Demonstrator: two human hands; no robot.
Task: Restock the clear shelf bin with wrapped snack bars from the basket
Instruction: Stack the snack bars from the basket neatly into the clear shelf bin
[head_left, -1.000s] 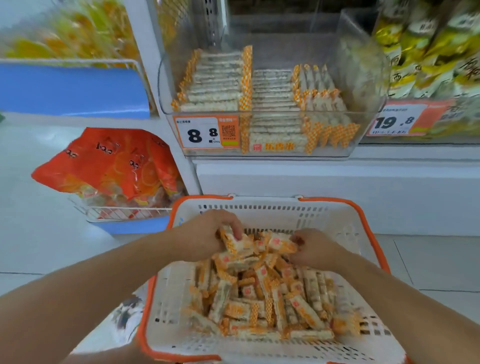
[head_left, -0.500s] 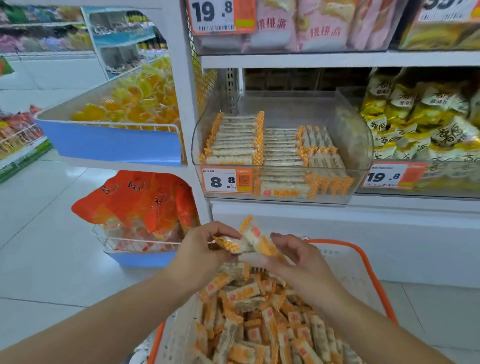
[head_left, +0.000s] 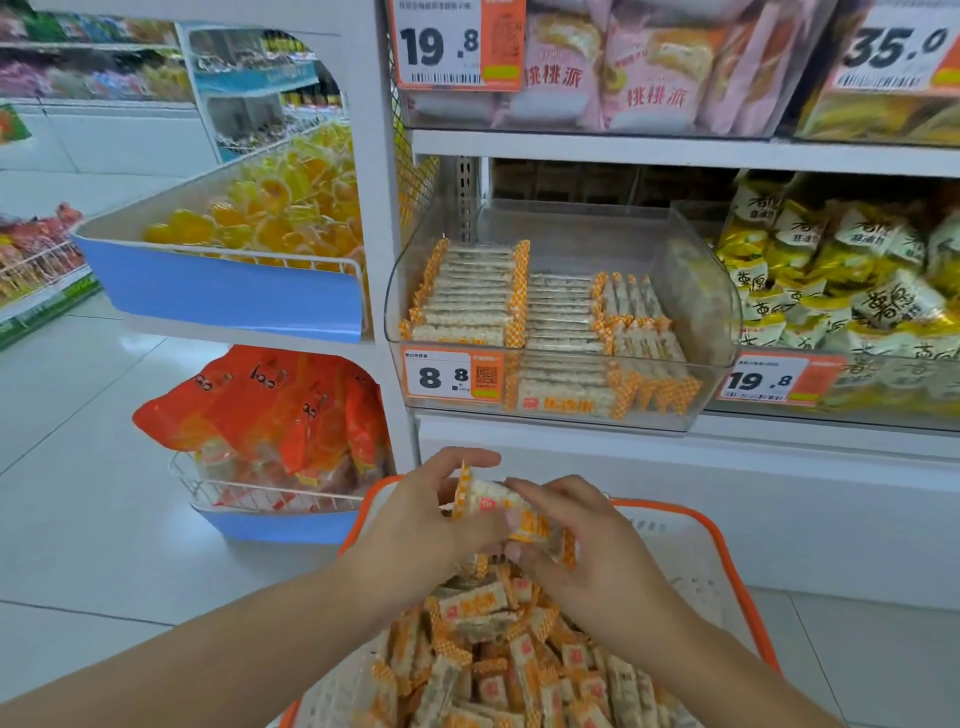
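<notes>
Holding a small bundle of wrapped snack bars between both hands, above the heap in the basket. Left hand curling round the bundle from the left, fingers arching over its top and thumb tucked beneath. Right hand gripping the same bundle from the right, fingertips pinching the wrapper near its orange checked end. Both forearms reaching up from the bottom corners, meeting over the basket's far half.

Lying below the hands, loose bars piled every way inside the basket, white mesh walls and orange rim showing on the right side.

Standing above and just beyond the basket, on the white shelf, the clear shelf bin, partly filled: neat rows of bars stacked at its left and front, the back right part bare. Sitting on the bin's front left, an orange price tag reading 8.8.

Hanging left of the basket, orange bags in a wire rack with a blue front. Resting above those, a blue-fronted tray of yellow sweets. Crowding right of the bin, yellow-and-white packets; above the bin, pink packets on the upper shelf.
</notes>
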